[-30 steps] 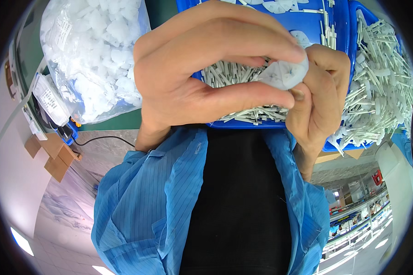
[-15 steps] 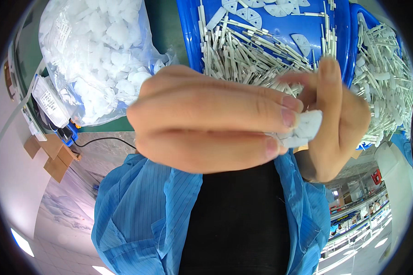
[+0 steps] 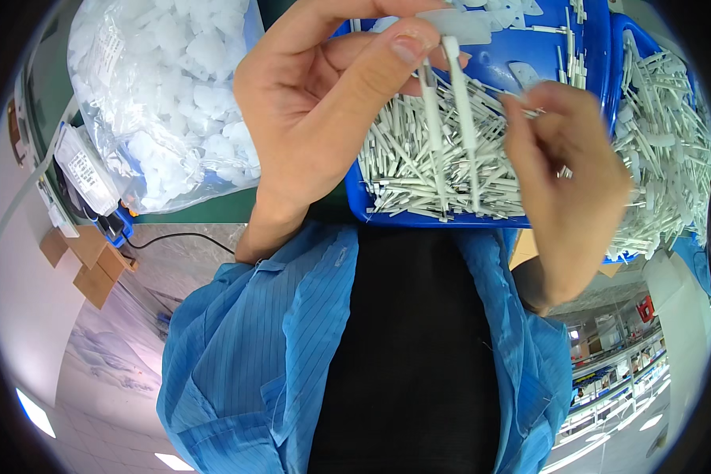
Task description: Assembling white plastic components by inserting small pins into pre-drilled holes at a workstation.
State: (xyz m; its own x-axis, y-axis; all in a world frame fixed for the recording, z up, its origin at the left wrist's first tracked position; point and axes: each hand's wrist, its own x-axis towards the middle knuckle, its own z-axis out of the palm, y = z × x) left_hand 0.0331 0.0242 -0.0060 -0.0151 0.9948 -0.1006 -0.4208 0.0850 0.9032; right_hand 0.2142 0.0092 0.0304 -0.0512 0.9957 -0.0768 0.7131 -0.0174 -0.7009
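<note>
Head: left hand (image 3: 312,118) pinches a half-hidden white plate (image 3: 469,27); cannot tell whether blurred right hand (image 3: 573,178) grips.

Bag of flat pieces (image 3: 174,103) at left on bench (image 3: 221,207). Labelled packet (image 3: 87,170) just left of bag; cable (image 3: 186,237) near bench's near edge. Middle tray (image 3: 403,221) right of bag, loose rods (image 3: 407,142) across its near part, wedge piece (image 3: 523,75) farther back. Right tray (image 3: 632,30) beside it, heaped with more rods (image 3: 663,158). Left grip (image 3: 316,110) between bag and middle tray, its flat piece (image 3: 462,28) above tray, two rods (image 3: 464,103) extending nearward from there. Right grip (image 3: 565,166) over middle tray's right side.
</note>
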